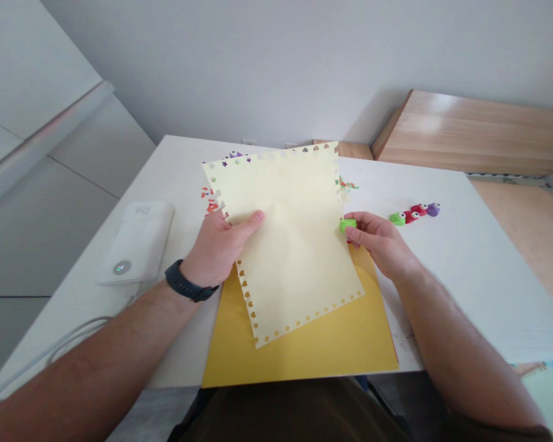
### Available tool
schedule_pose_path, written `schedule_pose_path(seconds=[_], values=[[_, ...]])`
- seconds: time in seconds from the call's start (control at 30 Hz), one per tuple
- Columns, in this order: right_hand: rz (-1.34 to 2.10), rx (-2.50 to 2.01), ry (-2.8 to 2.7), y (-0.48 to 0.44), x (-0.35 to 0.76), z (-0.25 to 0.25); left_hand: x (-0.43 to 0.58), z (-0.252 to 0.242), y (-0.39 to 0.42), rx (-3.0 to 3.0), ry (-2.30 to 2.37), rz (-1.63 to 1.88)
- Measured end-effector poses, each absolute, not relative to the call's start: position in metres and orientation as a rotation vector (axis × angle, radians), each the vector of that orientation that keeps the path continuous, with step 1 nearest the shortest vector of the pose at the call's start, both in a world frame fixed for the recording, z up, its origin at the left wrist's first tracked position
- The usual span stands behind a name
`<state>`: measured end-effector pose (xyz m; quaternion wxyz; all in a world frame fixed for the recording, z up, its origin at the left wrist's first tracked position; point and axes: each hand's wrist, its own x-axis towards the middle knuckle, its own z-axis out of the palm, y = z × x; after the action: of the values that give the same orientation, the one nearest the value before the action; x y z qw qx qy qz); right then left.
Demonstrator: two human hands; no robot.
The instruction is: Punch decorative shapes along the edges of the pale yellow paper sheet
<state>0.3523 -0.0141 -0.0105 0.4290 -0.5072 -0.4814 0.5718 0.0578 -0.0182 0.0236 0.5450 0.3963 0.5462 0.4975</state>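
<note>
A pale yellow sheet of paper (295, 245) is held up, tilted, above the table. Small shapes such as hearts, stars and flowers are punched along its edges. My left hand (221, 242) grips its left side, thumb on top and fingers hidden behind. At the right edge, my right hand (373, 236) is closed on a small green craft punch (348, 226), which sits on the paper's border. Below the sheet lies darker yellow paper (304, 362). Several other punches (415, 213), green, red and purple, stand in a row right of my right hand.
A white power bank (138, 242) with a cable (64, 344) lies on the left of the white table (465, 294). Red paper bits (209, 205) and green-orange bits (349, 184) are scattered beside the sheet. Behind are a wall and a wooden panel (479, 132).
</note>
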Motion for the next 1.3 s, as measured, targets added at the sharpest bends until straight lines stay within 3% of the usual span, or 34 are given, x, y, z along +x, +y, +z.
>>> schedule_pose_path(seconds=[1.3], values=[[1.409,-1.321,-1.269,-0.014,0.346,-0.014,0.048,0.009,-0.016,0.931,1.177,1.175]])
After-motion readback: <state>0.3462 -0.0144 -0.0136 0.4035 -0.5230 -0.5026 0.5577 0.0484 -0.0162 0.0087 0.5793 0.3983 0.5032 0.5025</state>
